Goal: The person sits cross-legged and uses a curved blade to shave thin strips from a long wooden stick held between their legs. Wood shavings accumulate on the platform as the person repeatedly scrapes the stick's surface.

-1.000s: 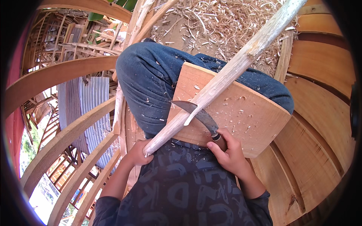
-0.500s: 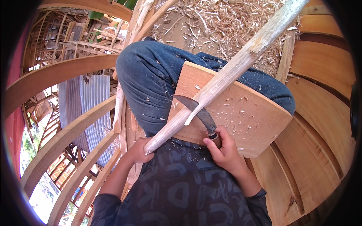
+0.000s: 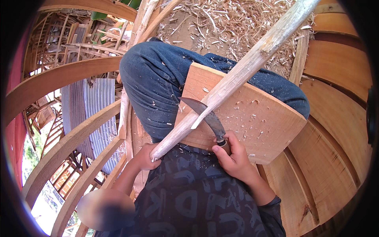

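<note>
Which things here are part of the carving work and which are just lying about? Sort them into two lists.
In use:
- long wooden pole, held at its near end by the left hand
- curved knife, gripped by the right hand, blade against the pole
- wooden board across the lap

Lying about:
- wood shavings on the ground
- corrugated metal sheet
- curved wooden ribs

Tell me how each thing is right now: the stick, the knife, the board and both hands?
Long wooden pole: bark shaved off, lying slanted across the board.
Curved knife: blade under the pole, touching it.
Wooden board: on the lap, speckled with chips.
Left hand: fingers closed around the pole's end.
Right hand: gripping the knife handle.
</note>
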The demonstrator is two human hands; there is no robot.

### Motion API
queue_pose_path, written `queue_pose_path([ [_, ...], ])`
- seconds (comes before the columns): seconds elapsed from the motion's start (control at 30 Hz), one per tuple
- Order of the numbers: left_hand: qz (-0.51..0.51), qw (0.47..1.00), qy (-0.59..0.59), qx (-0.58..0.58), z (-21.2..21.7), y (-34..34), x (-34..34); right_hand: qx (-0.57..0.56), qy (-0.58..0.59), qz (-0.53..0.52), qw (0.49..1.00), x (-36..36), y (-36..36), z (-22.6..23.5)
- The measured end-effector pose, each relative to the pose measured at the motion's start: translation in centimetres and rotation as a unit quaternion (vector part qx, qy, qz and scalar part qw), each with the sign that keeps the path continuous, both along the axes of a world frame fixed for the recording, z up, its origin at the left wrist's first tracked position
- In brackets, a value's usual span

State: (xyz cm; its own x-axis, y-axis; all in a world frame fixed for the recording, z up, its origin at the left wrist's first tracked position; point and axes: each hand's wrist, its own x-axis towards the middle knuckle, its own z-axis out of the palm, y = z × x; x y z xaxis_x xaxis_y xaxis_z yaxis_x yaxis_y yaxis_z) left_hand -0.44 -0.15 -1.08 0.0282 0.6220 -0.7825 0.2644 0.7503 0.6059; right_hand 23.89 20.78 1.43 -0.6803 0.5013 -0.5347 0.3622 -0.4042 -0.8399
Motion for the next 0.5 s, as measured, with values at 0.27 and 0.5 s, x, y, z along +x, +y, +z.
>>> queue_pose_path([
  [0.27,-0.003,1.000,0.004,0.023,0.0,0.1,0.1,-0.327,0.071,-0.095,0.937,-0.2,0.4,1.2],
  [0.5,-0.018,0.999,0.019,0.043,-0.1,0.4,0.2,-0.274,0.084,-0.144,0.947,-0.6,-1.2,0.1],
])
